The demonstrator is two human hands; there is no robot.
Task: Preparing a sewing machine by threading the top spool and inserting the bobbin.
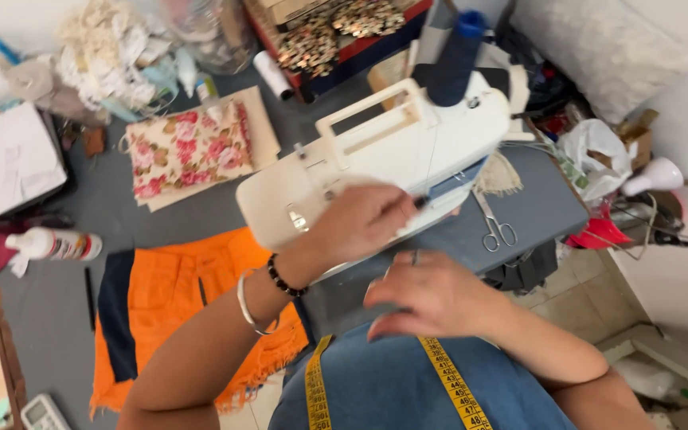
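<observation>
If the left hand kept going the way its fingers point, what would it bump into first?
The left hand already lies on the front of the white sewing machine, fingers aimed toward the hanging thread near the needle end. It would likely meet that part first, though depth is unclear.

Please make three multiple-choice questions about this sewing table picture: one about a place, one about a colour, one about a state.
1. Where do the scissors lie?
A. on the grey table right of the sewing machine
B. on the orange fabric
C. in a hand

2. What colour is the frayed fabric under the left arm?
A. green
B. orange
C. white

3. What is the left hand doing?
A. holding a bottle
B. hanging free
C. touching the machine's front

Answers: 1 A, they rest on bare table beside the machine. 2 B, it is plainly orange. 3 C, its fingers lie against the white body.
</observation>
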